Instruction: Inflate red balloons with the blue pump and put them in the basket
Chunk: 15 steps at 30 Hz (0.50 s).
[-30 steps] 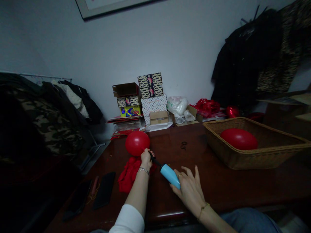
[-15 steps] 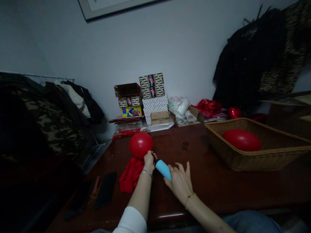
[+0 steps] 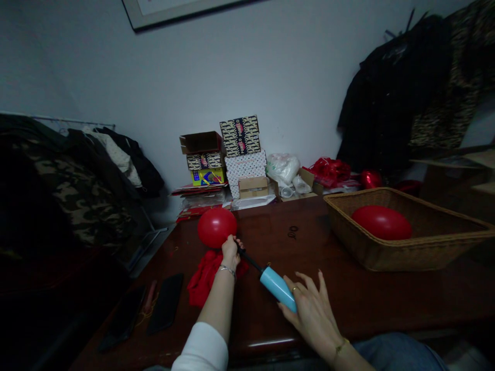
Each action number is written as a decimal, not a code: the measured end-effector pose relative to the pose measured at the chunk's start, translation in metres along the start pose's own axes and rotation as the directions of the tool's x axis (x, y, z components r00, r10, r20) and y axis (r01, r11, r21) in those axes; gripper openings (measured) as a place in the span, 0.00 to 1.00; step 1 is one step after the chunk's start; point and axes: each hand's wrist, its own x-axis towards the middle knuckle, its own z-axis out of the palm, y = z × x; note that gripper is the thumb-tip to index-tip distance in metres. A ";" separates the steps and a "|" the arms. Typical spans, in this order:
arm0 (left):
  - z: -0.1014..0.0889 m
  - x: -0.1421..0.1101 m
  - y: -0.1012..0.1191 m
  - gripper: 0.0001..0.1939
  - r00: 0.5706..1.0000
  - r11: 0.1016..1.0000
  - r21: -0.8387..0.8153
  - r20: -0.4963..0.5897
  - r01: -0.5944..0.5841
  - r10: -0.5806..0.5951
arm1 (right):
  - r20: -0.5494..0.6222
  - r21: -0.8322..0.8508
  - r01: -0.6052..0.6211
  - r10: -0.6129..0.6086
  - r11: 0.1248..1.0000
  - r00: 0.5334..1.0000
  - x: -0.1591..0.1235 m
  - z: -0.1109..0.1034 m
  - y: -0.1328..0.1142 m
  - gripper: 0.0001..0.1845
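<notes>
My left hand (image 3: 231, 250) is closed around the neck of a round red balloon (image 3: 216, 227) where it meets the black nozzle of a hand pump. The pump's light blue barrel (image 3: 277, 288) slants toward me, and my right hand (image 3: 311, 314) grips its near end, with the outer fingers spread. A thin black rod shows between nozzle and barrel. Under my left wrist lies a pile of limp red balloons (image 3: 204, 277) on the dark wooden table (image 3: 348, 293).
A wicker basket (image 3: 410, 245) at the right holds an inflated red balloon (image 3: 381, 222). Stacked boxes (image 3: 240, 154), plastic bags and red wrappings stand along the wall. Two dark phones (image 3: 166, 303) lie at the table's left. Clothes hang on both sides.
My right hand pushed the blue barrel toward the balloon, then pulled it back out toward me, baring the black rod. The left hand stayed on the balloon's neck.
</notes>
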 end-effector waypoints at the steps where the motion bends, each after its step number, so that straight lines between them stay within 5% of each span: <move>1: -0.001 0.000 0.001 0.07 1.000 1.000 0.003 0.000 0.000 0.000 | 0.001 0.007 0.002 -0.002 1.000 1.000 -0.003 -0.001 0.002 0.24; 15: 0.003 -0.006 -0.004 0.08 1.000 1.000 0.000 -0.007 -0.011 0.011 | 0.009 0.001 -0.003 0.003 1.000 1.000 0.009 0.000 -0.004 0.23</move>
